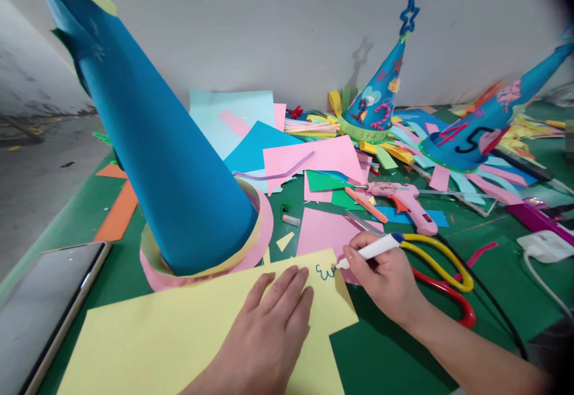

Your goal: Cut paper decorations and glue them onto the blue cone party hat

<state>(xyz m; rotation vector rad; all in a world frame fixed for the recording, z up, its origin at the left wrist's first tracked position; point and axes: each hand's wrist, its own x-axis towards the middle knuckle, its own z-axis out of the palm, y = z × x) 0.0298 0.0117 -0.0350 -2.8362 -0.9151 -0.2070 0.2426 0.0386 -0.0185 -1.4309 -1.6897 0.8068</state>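
We note the right hand (389, 284) pinching a white marker (371, 251), tip down-left at blue linework (324, 273) on yellow paper (174, 329); the left hand (272, 330) lies flat, grasping nothing.

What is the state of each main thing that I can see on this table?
Yellow paper: flat, partly drawn on, under the left hand
Marker: uncapped, in the right hand
Scissors: lying down; open or shut unclear
Glue gun: lying on its side
Phone: screen up; lit or dark unclear
Large blue cone: standing wide end down
Hat marked 3+4: standing, decorated
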